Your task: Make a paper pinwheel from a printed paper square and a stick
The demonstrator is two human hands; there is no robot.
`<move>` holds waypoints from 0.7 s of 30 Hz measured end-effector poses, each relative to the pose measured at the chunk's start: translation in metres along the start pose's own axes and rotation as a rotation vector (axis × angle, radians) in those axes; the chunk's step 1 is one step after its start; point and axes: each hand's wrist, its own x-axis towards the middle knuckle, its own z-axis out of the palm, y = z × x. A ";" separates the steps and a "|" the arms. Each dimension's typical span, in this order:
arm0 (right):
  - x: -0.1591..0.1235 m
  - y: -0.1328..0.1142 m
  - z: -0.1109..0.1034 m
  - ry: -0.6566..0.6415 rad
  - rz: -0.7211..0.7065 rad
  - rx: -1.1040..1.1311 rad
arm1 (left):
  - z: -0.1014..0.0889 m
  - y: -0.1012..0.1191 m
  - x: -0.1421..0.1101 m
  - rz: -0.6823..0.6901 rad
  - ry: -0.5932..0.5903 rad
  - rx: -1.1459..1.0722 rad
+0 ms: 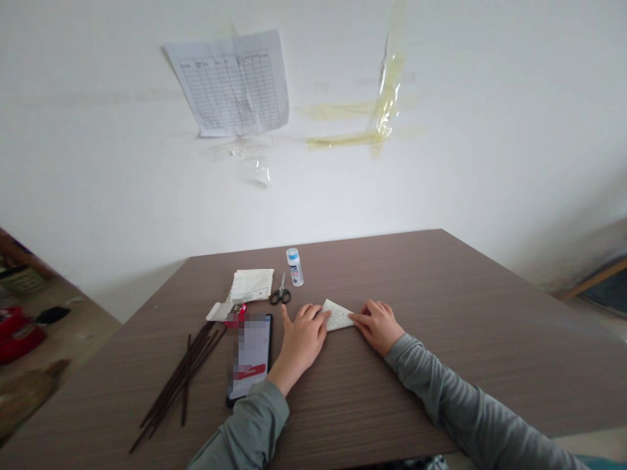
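Head: fingers (361,318) touch paper (337,316); triangular, printed.

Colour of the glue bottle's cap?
Light blue, at the top of the white bottle; shows best in the head view.

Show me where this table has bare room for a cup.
Bare tabletop: the wide stretch right of the right hand, and a smaller patch between the sleeves, nearer than the folded paper. Crowded: left side, with sticks, phone, red box, paper stack, scissors and bottle.

Matt wood-look table (470,339), smooth glossy phone (253,356), white bottle (295,267) (plastic, probably)
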 end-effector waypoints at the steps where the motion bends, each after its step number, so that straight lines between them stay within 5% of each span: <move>1: 0.000 0.000 0.001 0.009 -0.004 0.000 | 0.000 0.000 0.000 -0.001 -0.005 0.002; 8: 0.000 -0.005 -0.004 -0.008 0.010 0.005 | -0.005 -0.001 0.003 0.045 -0.121 -0.019; 21: 0.008 -0.017 -0.013 -0.125 0.108 0.020 | 0.002 0.005 0.011 0.051 -0.081 -0.031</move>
